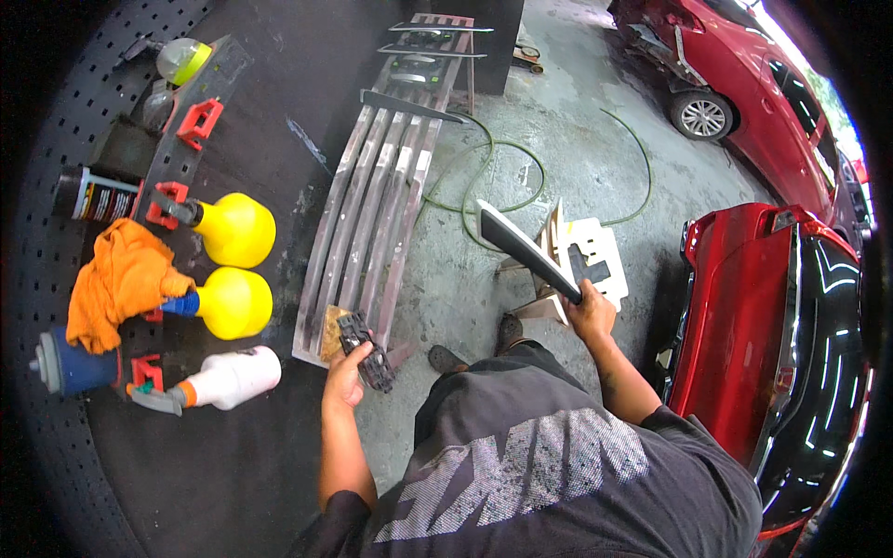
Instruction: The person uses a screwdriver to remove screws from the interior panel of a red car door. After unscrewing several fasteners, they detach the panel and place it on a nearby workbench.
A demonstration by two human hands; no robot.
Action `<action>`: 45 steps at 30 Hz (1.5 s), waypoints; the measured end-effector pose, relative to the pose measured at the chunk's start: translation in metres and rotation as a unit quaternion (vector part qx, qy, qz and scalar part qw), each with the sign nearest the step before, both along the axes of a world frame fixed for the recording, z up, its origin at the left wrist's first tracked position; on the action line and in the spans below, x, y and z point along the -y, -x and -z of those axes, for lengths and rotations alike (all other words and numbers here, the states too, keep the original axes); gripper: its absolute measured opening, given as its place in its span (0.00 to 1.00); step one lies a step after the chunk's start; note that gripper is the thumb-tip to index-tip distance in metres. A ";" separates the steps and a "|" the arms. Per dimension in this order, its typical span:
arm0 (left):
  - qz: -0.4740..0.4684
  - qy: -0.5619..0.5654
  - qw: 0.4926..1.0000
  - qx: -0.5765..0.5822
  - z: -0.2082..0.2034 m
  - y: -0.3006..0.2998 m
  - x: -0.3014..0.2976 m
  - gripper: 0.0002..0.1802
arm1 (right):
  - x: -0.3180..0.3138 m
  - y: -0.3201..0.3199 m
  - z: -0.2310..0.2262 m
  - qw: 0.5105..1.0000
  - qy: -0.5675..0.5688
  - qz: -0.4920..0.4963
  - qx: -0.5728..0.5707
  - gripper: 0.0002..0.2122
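Observation:
My left hand (345,379) is closed on a black plastic bracket (372,358) with an uneven, moulded shape, held over the near end of a long slatted metal bench (321,251). A yellowish-brown flat piece (332,337) shows beside the bracket on the slats. On the other side, my right hand (593,314) grips the lower end of a long trim strip (523,245), black with a pale edge. The strip slants up and away to the left. Beyond my right hand stands a white stool (606,244) with a dark shape in its top.
Spray bottles, two of them yellow (239,230), and an orange cloth (126,284) hang along the left wall. Narrow strips and a dark part (416,69) lie on the bench's far end. A green hose (544,177) curls over the floor. Red cars (735,316) stand at right.

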State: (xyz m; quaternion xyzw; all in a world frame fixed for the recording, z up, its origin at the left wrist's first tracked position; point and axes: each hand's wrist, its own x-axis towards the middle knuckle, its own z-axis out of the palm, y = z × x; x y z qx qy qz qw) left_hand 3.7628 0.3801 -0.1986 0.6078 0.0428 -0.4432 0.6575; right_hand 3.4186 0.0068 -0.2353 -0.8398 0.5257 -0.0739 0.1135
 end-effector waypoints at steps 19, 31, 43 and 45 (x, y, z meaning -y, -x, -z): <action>-0.133 0.029 0.978 -0.160 0.025 -0.045 0.281 0.13 | 0.390 -0.053 -0.032 0.996 0.033 0.003 0.079 0.19; -0.187 0.031 0.964 -0.187 0.025 -0.078 0.407 0.12 | 0.382 -0.459 0.027 0.905 -0.210 -0.364 0.070 0.23; -0.295 0.032 0.938 -0.178 0.021 -0.213 0.408 0.13 | 0.399 -0.587 0.034 0.889 -0.233 -0.383 -0.095 0.20; -0.286 0.029 0.944 -0.161 0.015 -0.233 0.420 0.13 | 0.413 -0.591 0.012 0.879 -0.236 -0.405 -0.080 0.24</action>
